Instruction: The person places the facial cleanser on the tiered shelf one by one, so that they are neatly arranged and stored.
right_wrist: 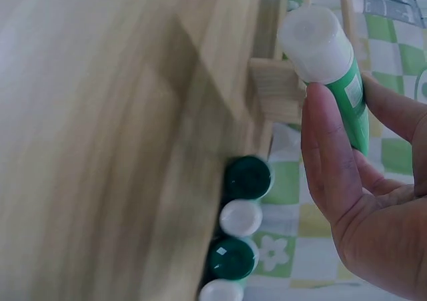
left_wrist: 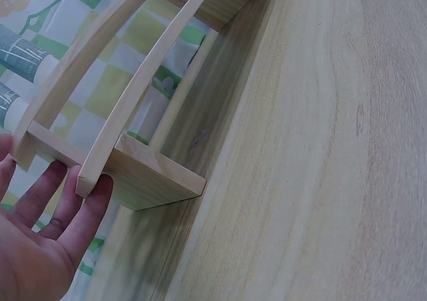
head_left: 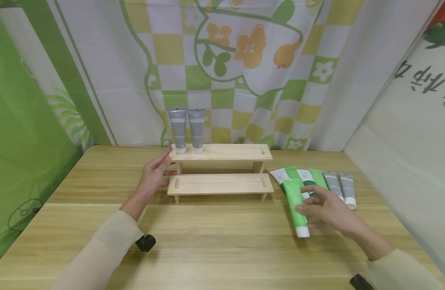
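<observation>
In the head view, my right hand (head_left: 331, 211) holds a green squeeze tube (head_left: 294, 199) between thumb and fingers, its white cap pointing down toward me. The right wrist view shows that cap (right_wrist: 317, 44) close up, with fingers along the tube's sides. My left hand (head_left: 151, 175) rests its spread fingers against the left end of a two-tier wooden stand (head_left: 219, 184). From the left wrist, its fingertips (left_wrist: 100, 186) touch the ends of the planks. Two grey tubes (head_left: 197, 131) stand side by side, caps down, at the left of the upper tier.
Right of the stand lies a row of tubes: white-and-green ones (head_left: 278, 176), a green one (head_left: 318, 177) and two grey ones (head_left: 347, 189). A patterned curtain (head_left: 211, 104) hangs behind the wooden table (head_left: 208, 241). White fabric (head_left: 400, 137) borders the right side.
</observation>
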`<move>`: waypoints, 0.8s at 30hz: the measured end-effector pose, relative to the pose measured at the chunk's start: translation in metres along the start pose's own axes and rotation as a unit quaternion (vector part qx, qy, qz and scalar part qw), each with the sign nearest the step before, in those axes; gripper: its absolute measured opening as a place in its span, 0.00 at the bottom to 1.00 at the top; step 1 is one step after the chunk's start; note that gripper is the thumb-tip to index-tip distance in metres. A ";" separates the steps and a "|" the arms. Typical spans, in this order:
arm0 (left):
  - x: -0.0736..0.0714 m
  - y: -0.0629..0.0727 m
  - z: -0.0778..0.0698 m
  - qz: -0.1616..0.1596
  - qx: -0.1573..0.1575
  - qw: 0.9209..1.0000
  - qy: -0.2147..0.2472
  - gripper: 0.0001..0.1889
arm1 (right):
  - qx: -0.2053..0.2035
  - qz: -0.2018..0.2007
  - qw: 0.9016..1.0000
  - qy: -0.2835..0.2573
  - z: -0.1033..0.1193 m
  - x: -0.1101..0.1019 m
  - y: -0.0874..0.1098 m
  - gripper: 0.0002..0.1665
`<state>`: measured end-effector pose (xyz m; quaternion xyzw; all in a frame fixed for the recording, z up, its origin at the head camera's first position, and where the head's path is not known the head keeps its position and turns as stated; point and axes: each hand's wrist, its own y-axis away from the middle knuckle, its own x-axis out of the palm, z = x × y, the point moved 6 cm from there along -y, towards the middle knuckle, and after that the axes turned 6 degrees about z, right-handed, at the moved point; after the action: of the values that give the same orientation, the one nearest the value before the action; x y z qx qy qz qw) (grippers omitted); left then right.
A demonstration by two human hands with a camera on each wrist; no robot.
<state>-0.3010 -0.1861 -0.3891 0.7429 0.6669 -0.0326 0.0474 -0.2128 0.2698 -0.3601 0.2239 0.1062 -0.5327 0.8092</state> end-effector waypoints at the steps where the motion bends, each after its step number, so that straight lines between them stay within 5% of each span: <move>1: 0.000 0.000 0.000 0.001 0.001 1.000 -0.003 0.26 | -0.004 0.002 1.000 0.001 0.003 0.001 -0.001 0.44; 24: 0.003 0.003 -0.011 0.022 -0.017 0.999 -0.036 0.25 | -0.075 -0.006 0.997 0.006 0.085 0.025 -0.046 0.41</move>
<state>-0.2978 -0.1826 -0.3781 0.7548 0.6487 -0.0466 0.0849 -0.2499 0.1937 -0.3071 0.1656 0.1522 -0.5271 0.8195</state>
